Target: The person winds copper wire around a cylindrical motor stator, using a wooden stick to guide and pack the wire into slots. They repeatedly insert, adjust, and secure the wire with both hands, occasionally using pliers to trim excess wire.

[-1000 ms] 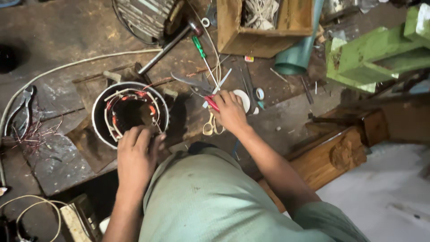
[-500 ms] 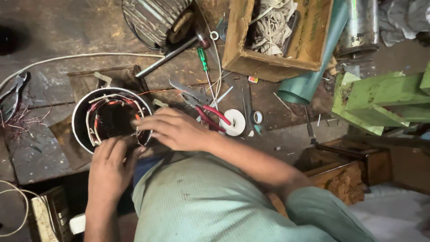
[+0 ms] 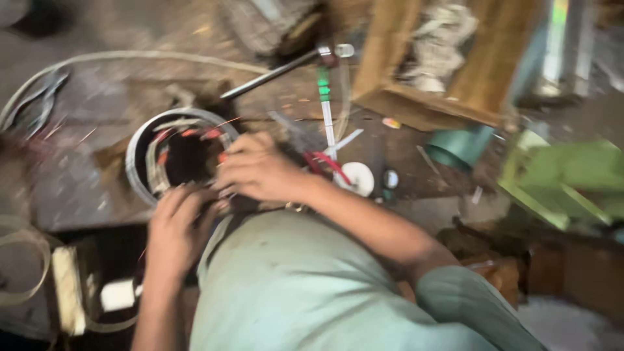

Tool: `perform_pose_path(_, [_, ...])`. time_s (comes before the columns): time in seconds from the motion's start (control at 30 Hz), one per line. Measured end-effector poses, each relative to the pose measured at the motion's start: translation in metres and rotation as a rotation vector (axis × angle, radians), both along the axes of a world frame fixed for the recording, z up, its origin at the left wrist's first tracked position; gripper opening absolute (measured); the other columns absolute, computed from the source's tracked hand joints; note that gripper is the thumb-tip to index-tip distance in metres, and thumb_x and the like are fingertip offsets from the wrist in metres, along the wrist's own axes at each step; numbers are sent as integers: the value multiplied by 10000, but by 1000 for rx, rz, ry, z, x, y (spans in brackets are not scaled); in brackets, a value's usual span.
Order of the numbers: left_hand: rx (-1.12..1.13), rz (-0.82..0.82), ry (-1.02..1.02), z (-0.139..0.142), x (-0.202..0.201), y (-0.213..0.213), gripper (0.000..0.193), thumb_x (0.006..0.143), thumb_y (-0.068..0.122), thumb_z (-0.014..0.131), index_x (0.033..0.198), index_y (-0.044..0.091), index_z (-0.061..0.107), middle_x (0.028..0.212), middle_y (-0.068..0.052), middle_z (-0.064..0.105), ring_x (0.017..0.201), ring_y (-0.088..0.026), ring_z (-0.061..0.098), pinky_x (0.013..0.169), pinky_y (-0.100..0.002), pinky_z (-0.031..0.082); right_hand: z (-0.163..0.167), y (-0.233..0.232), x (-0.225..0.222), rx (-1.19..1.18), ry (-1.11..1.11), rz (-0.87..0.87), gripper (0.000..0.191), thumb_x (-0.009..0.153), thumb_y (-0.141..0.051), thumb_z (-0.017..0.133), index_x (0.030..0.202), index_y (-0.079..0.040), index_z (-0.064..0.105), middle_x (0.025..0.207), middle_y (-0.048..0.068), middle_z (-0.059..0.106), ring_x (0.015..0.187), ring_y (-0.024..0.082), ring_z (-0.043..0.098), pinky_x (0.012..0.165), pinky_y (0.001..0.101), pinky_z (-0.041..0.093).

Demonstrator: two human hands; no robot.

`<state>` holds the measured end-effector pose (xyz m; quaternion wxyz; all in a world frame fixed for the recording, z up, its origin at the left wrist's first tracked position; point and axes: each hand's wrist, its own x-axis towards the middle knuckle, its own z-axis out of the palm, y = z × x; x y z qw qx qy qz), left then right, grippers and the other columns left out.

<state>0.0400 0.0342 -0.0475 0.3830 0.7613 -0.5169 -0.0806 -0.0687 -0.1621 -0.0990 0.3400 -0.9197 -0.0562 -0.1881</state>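
Stator [image 3: 179,156]: round metal shell w/ copper windings and red-sleeved leads inside, sitting on the dirty bench [image 3: 78,188] at frame left-centre, right in front of my torso. Left hand [image 3: 174,227]: on the near rim, fingers curled up over the edge toward the windings; frame is blurred, so I can't tell if they pinch a wire or just rest there. Right hand [image 3: 260,170]: reaching across from the right, knuckles up, over the stator's right rim, fingers bent down and close together at the coil side; whether anything is caught between them is hidden under the hand. So the stator lies directly under and between both hands, left at the near edge, right at the far-right edge, both touching or near touching. Doing it well, my view: keep the left as the steadying hand so the shell doesn't rock, work the right w/ fingertips only, ease leads rather than tug, mind the thin enamel and the sleeving. Nearby items: screwdriver [image 3: 323,97] w/ green handle just beyond the right hand; red-handled tool [image 3: 325,162] beside the wrist; white round piece [image 3: 357,179] next to that; wooden box [image 3: 429,65] further back; pliers [image 3: 32,104] far left, well apart.
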Motion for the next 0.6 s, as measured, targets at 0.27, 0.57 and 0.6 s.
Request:
perform_pose_path(0.27, [-39, 28, 92, -17, 20, 26, 218, 874, 156, 823, 1006, 47, 688, 936, -114, 614, 894, -319, 624, 777, -421, 515, -7, 15, 14, 87, 42, -12, 239, 826, -217, 869, 1055, -223, 803, 1068, -50, 745, 1034, 215, 580, 975, 383, 397])
perform_pose_path(0.57, [-85, 18, 120, -15, 22, 30, 210, 880, 162, 821, 1005, 51, 693, 896, -97, 574, 858, -293, 595, 750, -400, 505, 5, 19, 17, 83, 76, -1, 196, 836, -200, 861, 1023, -218, 806, 1030, -80, 729, 1034, 179, 562, 1004, 384, 320])
perform_pose_path(0.6, [-89, 23, 116, -16, 22, 30, 199, 888, 159, 816, 1009, 54, 697, 886, -93, 565, 848, -288, 590, 742, -398, 502, 5, 19, 18, 78, 73, -12, 187, 831, -168, 847, 1007, -218, 806, 1025, -79, 729, 1032, 180, 558, 998, 382, 315])
